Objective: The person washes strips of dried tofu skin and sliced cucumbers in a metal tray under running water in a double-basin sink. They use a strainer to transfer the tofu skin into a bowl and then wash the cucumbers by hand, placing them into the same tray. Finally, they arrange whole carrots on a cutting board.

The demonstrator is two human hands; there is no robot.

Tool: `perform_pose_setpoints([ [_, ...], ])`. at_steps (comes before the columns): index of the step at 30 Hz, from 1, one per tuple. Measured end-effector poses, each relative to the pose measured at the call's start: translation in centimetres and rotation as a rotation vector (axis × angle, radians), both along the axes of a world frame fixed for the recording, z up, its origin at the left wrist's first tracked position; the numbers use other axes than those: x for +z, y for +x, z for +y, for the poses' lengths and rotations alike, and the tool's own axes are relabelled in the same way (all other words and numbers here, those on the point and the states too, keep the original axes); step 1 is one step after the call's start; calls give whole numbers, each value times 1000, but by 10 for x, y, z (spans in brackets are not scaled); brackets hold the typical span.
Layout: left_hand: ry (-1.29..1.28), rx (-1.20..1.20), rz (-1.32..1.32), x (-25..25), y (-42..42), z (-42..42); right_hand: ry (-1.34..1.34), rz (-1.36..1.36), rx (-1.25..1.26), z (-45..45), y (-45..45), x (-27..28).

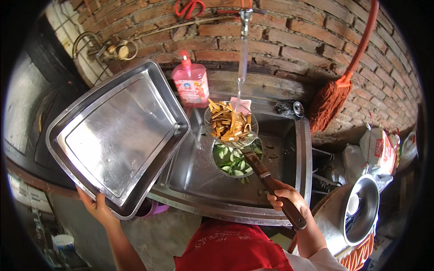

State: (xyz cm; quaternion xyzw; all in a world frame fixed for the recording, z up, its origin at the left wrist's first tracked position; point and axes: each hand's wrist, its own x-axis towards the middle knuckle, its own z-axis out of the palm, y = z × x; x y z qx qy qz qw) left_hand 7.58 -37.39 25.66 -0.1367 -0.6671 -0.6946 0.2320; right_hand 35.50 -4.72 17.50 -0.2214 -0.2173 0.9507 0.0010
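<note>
My left hand (98, 207) grips the near edge of a rectangular stainless steel tray (118, 135), which is tilted and has wet drops on it. In my right hand (291, 200) is the brown handle of a strainer (206, 126). The strainer holds brown cut strips (230, 123), some kind of food that I cannot name for sure. Water from the tap (244, 20) runs down onto them. Below the strainer, in the steel sink (203, 186), stands a round bowl (217, 166) of water with sliced green vegetable pieces (234, 164).
A pink soap pump bottle (191, 84) stands on the sink's back ledge, near a pink cloth (244, 104) and a steel scrubber (283, 107). A red mop (332, 101) leans at the brick wall. To the right are plastic bags (376, 149) and a metal basin (369, 206).
</note>
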Motion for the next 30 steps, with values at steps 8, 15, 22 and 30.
perform_pose_setpoints([
  [8,-432,198,212,-24,14,-39,133,-30,99,-7,-2,0],
  [15,-334,226,236,-36,-10,-54,206,-76,117,-28,-6,9],
  [22,434,76,-416,-79,-25,-48,332,-59,221,-79,-30,50],
  [30,768,-160,-572,-168,-16,-19,939,-169,467,-148,-57,48],
])
